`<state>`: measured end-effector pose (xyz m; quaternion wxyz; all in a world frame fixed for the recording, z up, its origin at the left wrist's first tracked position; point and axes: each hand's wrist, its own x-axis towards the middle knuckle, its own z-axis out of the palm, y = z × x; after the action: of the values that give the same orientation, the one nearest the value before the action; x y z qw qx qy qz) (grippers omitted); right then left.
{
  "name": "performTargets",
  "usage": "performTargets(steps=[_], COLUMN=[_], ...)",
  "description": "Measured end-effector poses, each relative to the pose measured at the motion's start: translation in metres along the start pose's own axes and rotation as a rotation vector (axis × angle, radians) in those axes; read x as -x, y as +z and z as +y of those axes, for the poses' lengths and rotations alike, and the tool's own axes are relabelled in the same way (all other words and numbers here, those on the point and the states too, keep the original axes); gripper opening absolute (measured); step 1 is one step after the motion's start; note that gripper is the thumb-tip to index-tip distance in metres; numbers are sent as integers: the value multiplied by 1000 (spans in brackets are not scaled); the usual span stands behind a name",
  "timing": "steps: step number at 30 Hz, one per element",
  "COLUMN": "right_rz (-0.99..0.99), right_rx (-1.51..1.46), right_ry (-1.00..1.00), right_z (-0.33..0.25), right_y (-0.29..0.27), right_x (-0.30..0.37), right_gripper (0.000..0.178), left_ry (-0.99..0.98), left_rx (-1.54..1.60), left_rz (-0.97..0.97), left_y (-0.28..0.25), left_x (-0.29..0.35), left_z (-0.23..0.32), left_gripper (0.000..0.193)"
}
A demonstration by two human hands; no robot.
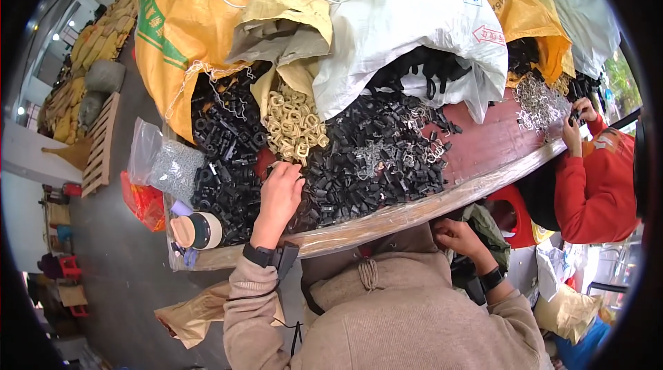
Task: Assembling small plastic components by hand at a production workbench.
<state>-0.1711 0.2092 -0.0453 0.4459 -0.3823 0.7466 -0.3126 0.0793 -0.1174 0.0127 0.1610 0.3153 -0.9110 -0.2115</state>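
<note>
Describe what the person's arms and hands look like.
Both beige sleeves are knit. The left wrist carries a black strap, dark boxy module and black cable; the right wrist, a black band. The left hand and right hand are ungloved.

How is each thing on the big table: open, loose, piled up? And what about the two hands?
Gold rings: loose, heaped.
Black parts: loose, piled up.
White sack: open, dark things at its mouth.
Left orange sack: open.
Clear bag: holding grey bits; closure unclear.
Table edge: plastic-wrapped.
Left hand: at the gold rings; grip unclear.
Right hand: beside the table edge, fingers curled.
</note>
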Motion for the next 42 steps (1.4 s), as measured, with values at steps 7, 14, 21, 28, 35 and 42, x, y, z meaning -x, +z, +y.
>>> performTargets(steps=[7, 14, 21, 28, 35, 42], right_rz=[-166, -212, -196, -246, -310, -402], right_rx=[-73, 39, 70, 67, -54, -31], right_ry=[-176, -255, -294, -310, -405, -429], right_z=[-50, -64, -57, -55, -83, -104], right_y=[3, 7, 17, 19, 11, 5], right_x=[-2, -9, -12, -7, -12, -21], right_gripper=[27, 31, 33, 34, 33, 34], left_ry=[4, -58, -45, -36, -76, -86], left_rx=[163, -259, -421, -388, -312, -437], left_rz=[77, 261, 136, 127, 147, 161], left_y=[-9, -20, -20, -16, -15, -13], left_x=[8, 9, 18, 10, 11, 20], left_z=[4, -3, -25, -23, -22, -22], left_gripper=[30, 40, 31, 27, 26, 31])
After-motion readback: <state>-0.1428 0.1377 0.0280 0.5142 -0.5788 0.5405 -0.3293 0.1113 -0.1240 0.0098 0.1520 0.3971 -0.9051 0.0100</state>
